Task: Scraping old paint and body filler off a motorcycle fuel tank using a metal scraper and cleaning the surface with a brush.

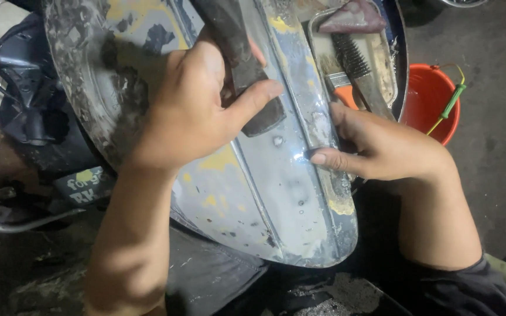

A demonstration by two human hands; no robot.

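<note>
While the left hand (197, 108) wraps a dark sanding block (244, 70), thumb pressed along its near side and fingers curled over the far side, the block lies flat on the curved metal panel (265, 199), which looks like a vehicle mudguard resting across the person's lap. That closed grip keeps the block's face against the metal, just beside the raised ridge that runs the panel's length. The right hand (382, 149) holds nothing: its fingers are loosely bent and its fingertips (318, 158) press on the ridge near the panel's right edge, seemingly to steady the piece so it does not rock under the rubbing. The panel's surface is worn, bare grey metal showing through patches of yellow paint and dark old coating, with a wet sheen near the right fingertips. Beyond the right hand, a shallow tray (385, 64) sits on the panel's far end, within easy reach; in it lie a wire brush (352, 58), a paintbrush (332, 73) and a reddish rag (352, 17). An orange bucket (431, 102) with a green-gripped handle (452, 102) stands on the concrete floor (493, 152) to the right. To the left, dark scooter parts (24, 99) lie near the panel, too dim to tell apart
</note>
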